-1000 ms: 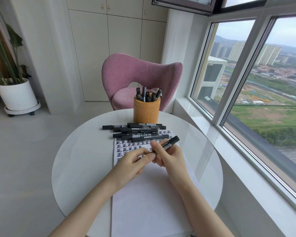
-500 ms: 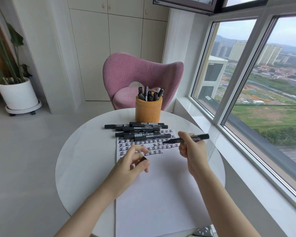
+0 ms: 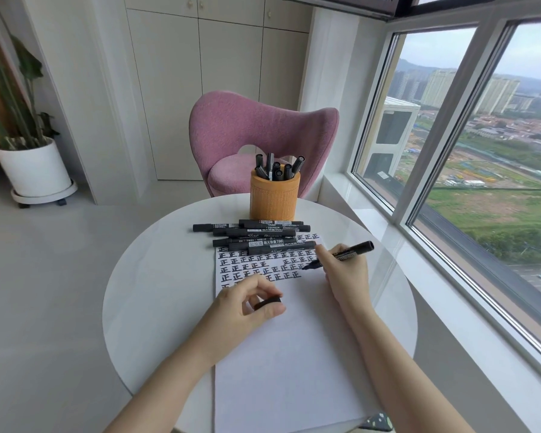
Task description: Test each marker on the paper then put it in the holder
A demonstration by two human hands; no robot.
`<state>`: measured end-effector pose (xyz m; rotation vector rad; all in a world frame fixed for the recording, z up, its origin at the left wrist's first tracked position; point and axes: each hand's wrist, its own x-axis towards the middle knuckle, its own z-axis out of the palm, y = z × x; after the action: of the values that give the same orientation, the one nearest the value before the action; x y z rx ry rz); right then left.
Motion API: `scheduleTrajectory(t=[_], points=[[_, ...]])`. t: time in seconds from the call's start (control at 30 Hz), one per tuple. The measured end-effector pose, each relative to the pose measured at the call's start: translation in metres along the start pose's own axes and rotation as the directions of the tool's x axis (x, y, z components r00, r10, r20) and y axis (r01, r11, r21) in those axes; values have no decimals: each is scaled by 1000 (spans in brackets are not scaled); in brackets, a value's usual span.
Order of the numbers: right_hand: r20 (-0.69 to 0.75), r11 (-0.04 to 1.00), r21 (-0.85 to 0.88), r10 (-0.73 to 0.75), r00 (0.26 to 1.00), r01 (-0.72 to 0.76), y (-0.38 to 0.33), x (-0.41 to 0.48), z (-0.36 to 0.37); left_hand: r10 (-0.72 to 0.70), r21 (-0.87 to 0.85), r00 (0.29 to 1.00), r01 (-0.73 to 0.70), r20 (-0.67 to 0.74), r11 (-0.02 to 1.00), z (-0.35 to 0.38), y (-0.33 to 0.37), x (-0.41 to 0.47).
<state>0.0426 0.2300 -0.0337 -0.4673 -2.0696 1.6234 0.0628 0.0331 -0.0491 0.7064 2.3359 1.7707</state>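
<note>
1. Left hand (image 3: 247,304) pinches a black marker cap (image 3: 267,303) between thumb and fingers, low over the paper (image 3: 278,354).
2. Right hand (image 3: 345,271) grips the uncapped marker (image 3: 355,250), tip down at the written rows.
3. Beyond, loose markers (image 3: 256,235) lie before the orange holder (image 3: 274,198), which has more markers standing in it.

I log a high-rise home nook: pink upholstered armchair (image 3: 256,132), round white table (image 3: 156,282), potted plant (image 3: 28,145), city-view window (image 3: 481,151).
</note>
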Motion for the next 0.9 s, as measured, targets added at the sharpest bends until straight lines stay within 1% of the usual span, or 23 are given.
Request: scheduleTrajectory(t=[0.13, 0.3, 0.5, 0.7, 0.9], points=[[-6, 1000, -22, -11, 1000, 11, 1, 0, -1, -10, 15, 1000, 10, 8, 1000, 1, -1, 0], [-1, 1000, -27, -10, 1000, 10, 4, 0, -1, -6, -17, 999, 7, 34, 1000, 1, 2, -2], [8, 1000, -31, 3, 1000, -3, 5, 1, 2, -22, -17, 999, 23, 29, 1000, 2, 3, -1], [18, 996, -65, -60, 998, 61, 7, 1, 4, -26, -14, 999, 27, 32, 1000, 2, 3, -1], [-20, 996, -65, -62, 998, 61, 9, 3, 3, -22, -26, 999, 22, 31, 999, 2, 5, -2]])
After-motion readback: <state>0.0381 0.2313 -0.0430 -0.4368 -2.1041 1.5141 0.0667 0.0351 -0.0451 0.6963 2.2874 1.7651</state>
